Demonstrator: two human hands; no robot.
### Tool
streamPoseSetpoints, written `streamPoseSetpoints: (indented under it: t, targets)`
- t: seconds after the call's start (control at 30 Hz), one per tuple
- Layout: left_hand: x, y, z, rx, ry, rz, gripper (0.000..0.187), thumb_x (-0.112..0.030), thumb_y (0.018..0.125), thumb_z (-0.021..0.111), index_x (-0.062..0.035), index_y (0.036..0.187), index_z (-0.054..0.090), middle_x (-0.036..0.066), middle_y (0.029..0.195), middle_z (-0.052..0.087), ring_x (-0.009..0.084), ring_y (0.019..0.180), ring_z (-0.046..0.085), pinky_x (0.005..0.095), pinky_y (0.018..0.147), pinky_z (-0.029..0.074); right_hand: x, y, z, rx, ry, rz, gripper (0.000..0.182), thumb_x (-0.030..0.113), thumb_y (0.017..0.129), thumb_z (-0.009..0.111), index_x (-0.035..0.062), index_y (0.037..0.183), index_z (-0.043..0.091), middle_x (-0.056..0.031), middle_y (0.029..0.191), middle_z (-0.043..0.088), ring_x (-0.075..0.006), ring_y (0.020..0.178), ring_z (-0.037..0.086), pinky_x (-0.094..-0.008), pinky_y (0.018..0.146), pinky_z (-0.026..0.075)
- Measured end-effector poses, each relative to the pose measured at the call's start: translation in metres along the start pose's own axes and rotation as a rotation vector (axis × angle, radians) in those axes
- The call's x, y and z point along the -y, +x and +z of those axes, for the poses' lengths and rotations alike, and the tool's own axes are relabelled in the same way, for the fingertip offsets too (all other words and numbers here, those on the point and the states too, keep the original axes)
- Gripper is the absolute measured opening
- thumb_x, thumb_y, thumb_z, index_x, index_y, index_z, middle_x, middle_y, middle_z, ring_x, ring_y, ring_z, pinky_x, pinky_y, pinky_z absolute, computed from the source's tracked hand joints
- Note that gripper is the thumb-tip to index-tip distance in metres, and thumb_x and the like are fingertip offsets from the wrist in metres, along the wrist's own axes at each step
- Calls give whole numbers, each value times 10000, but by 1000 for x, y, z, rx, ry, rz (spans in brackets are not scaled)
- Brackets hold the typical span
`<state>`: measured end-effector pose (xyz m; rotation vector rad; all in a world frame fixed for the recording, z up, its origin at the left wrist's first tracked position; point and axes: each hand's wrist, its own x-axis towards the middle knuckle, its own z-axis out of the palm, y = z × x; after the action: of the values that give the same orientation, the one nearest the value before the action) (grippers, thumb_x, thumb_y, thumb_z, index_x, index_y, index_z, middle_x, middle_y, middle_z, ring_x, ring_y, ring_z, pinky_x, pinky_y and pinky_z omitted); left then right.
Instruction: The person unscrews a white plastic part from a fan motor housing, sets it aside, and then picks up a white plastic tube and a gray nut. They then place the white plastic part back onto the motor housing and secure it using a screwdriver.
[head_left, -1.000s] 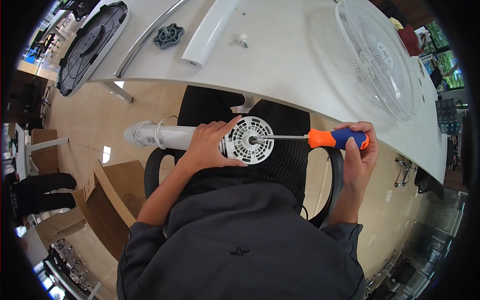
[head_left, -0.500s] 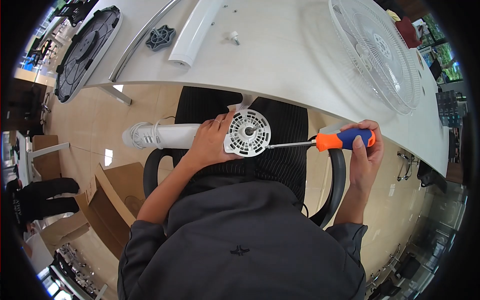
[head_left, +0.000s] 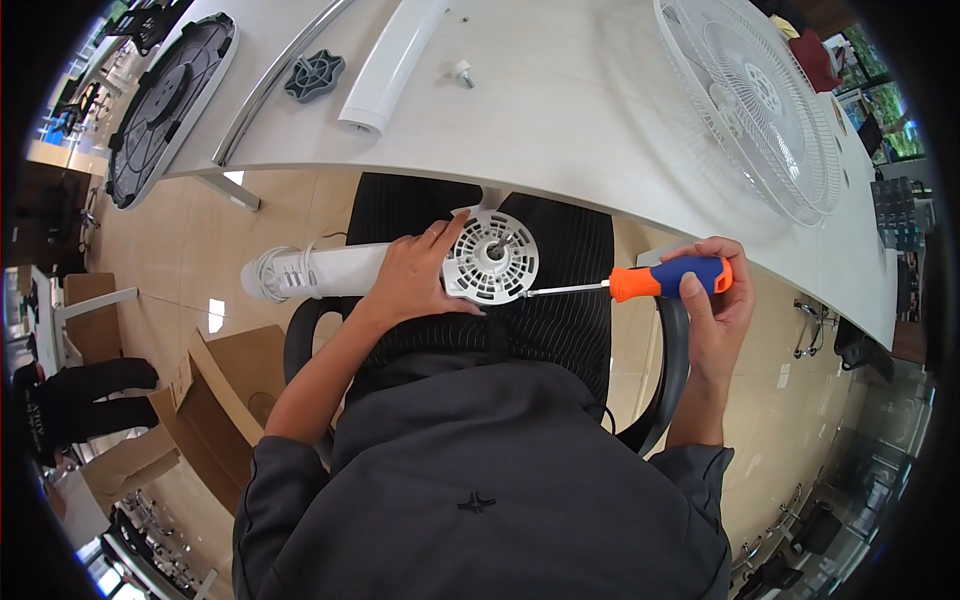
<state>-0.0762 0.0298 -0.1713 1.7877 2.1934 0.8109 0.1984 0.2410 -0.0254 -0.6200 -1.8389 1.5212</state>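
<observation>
My left hand (head_left: 412,277) is wrapped round the white fan motor housing (head_left: 462,262), which rests on my lap with its round slotted face and metal shaft turned up. From the housing a white fan column (head_left: 340,271) runs off to the left, a white cord (head_left: 270,275) wound about its far end. In my right hand (head_left: 712,315) is a screwdriver (head_left: 660,278) with an orange and blue handle. Its shank points left, and the tip meets the lower right rim of the housing. Whether a screw sits at the tip is too small to tell.
On the white table (head_left: 540,120) ahead lie a clear fan grille (head_left: 760,110), a white tube (head_left: 392,65), a grey star-shaped knob (head_left: 314,76), a curved metal tube (head_left: 270,90), a small white-headed bolt (head_left: 462,73) and a black-backed base (head_left: 168,105). A cardboard box (head_left: 225,390) stands at left.
The housing has shifted slightly left and toward the table, with my left hand still on it. The screwdriver has moved left too, its tip staying at the rim.
</observation>
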Motion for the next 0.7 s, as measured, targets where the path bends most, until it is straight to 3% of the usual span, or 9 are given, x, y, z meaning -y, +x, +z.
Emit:
streamPoseSetpoints:
  t: [0.07, 0.23, 0.7]
  targets:
    - [6, 1, -6, 30, -16, -3, 1314, -620, 492, 945, -30, 1548, 430, 211, 1165, 664, 387, 949, 708, 427, 817, 578, -2, 0, 3, 6, -6, 2, 324, 74, 940, 744, 9, 1203, 566, -151, 1046, 710, -185, 998, 690, -326, 913, 552]
    - [19, 8, -22, 218, -198, -10, 1314, -500, 499, 989, -69, 1588, 396, 217, 1382, 640, 410, 1177, 671, 436, 1014, 550, -8, -1, 9, 22, 19, 50, 333, 69, 934, 755, 9, 1202, 567, -147, 1053, 712, -173, 1003, 684, -325, 922, 549]
    - [5, 10, -27, 144, -230, -7, 1278, -570, 510, 976, -59, 1559, 453, 238, 1310, 680, 411, 1162, 687, 430, 1011, 553, -11, -4, 27, 53, -162, -64, 402, 47, 876, 812, 19, 1195, 570, -140, 1079, 717, -186, 1019, 685, -331, 935, 529]
